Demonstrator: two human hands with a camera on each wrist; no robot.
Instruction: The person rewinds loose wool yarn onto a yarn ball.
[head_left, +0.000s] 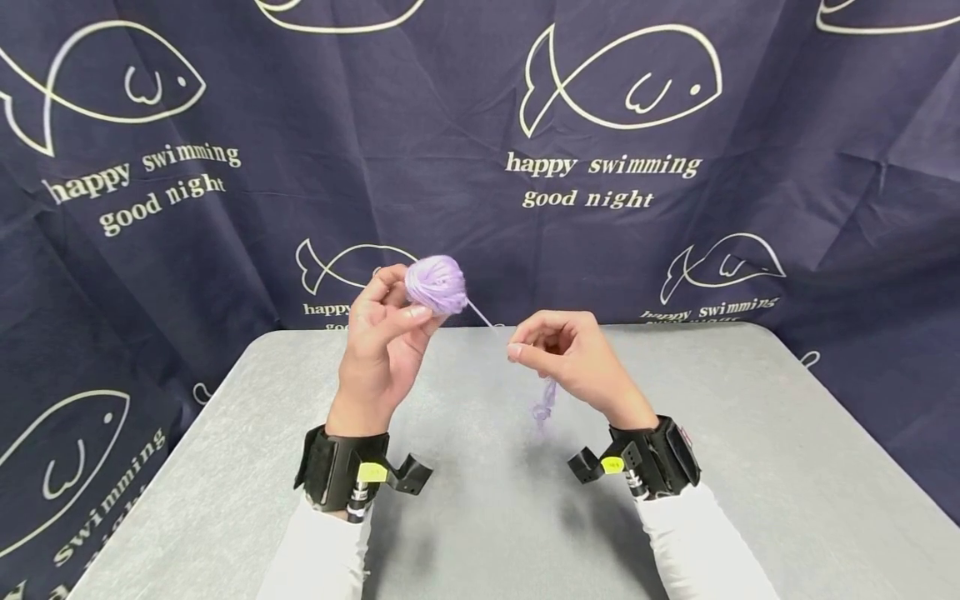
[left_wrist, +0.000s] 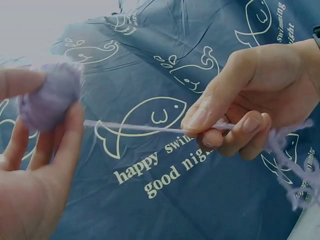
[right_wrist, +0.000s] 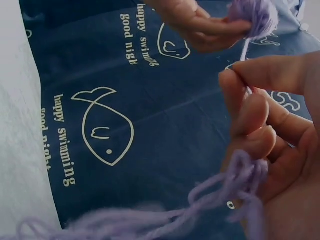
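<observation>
A small lilac yarn ball (head_left: 437, 284) is held up in the air above the far edge of the bench (head_left: 750, 467), nearer its far left corner than its right. The left hand (head_left: 381, 346) grips it, thumb on the near side and fingertips curled round the far side, palm turned toward the person. From the ball a single strand (head_left: 483, 318) runs taut, down and to the right, to the right hand (head_left: 573, 357), which pinches it between thumb and forefinger, the other fingers curled in under. Below that pinch a loose tail (head_left: 545, 408) of the same yarn hangs in a crinkled tangle, above the middle of the bench; I cannot tell whether its end touches the surface. The two hands are near each other but apart, joined only by the strand. Each wrist wears a black strap (head_left: 341, 471) with a small yellow tag, over white sleeves (head_left: 322, 558). The bench top is grey and bare around the hands. Behind and to both sides hangs a dark blue cloth (head_left: 450, 125) printed with white fish outlines and words.
</observation>
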